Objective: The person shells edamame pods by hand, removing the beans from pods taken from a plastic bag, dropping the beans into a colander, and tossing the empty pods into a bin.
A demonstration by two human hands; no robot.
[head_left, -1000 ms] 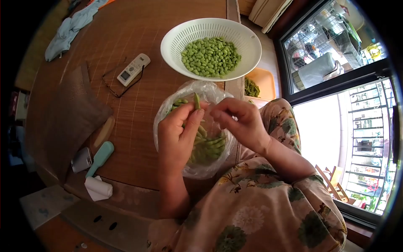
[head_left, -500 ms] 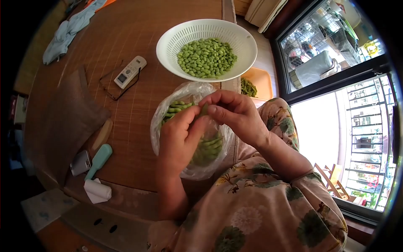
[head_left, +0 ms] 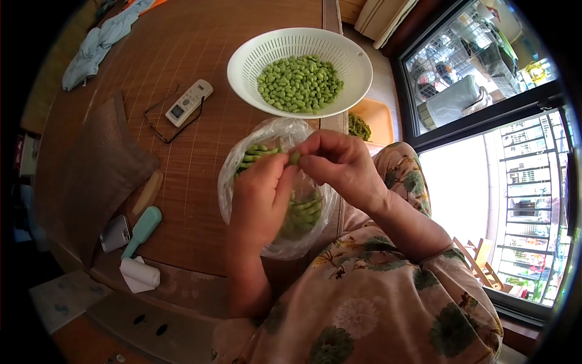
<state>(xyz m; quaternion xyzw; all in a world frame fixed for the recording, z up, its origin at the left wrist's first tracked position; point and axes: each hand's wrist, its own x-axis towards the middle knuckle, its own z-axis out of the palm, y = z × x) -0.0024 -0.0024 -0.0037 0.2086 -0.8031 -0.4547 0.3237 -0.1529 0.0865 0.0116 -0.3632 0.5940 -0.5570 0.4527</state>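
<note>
Between the fingertips of both hands is a green soybean pod, mostly covered by the fingers. My left hand pinches it from the left, and my right hand grips it from the right with thumb and forefinger. Both hands are above a clear plastic bag that holds whole green pods. Just beyond the bag, a white colander holds a heap of shelled green beans.
An orange bin with pod shells stands below the table edge. To the left lie a remote control, eyeglasses, a teal brush, a phone and a white paper roll. A window is at right.
My right hand's fingers have curled in closer around the pod, and the two hands stay pressed together over the bag. The surroundings have barely shifted.
</note>
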